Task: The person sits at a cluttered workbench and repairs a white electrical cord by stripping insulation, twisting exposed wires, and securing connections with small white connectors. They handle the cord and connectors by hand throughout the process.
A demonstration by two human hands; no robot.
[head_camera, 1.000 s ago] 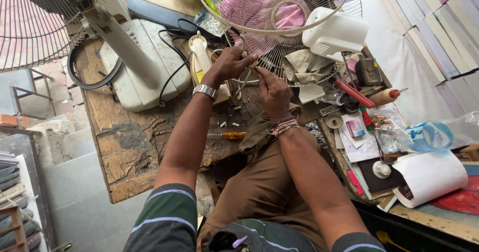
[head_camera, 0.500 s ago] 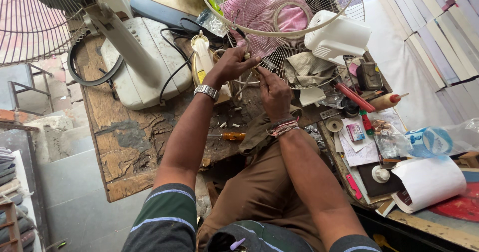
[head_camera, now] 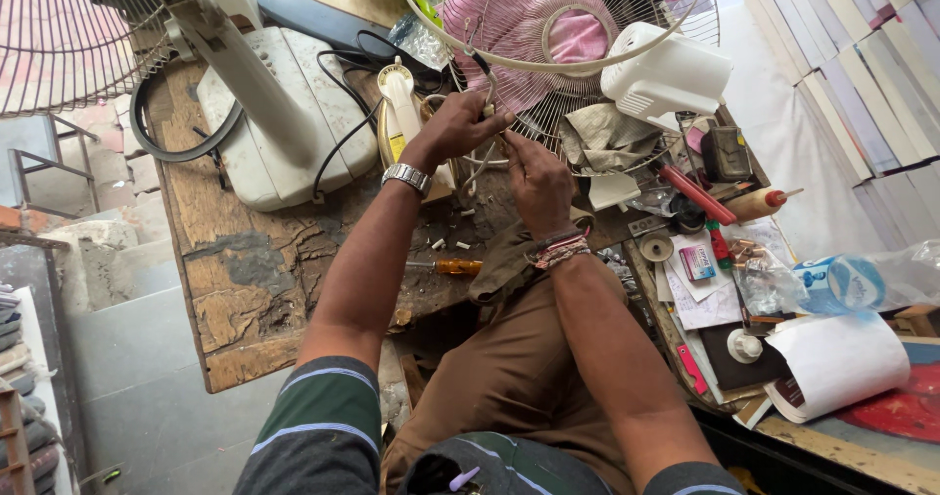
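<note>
Just below the wire fan guard [head_camera: 548, 54], the left hand [head_camera: 455, 128] pinches thin wires [head_camera: 482, 94] running upward, while the right hand [head_camera: 534, 177] closes beside them, its grasp unclear

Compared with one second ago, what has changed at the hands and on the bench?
Little changed. Both hands, left hand and right hand, stay together on the thin wires below the fan guard, only shifting slightly. The screwdriver and white fan base lie as before.
</note>
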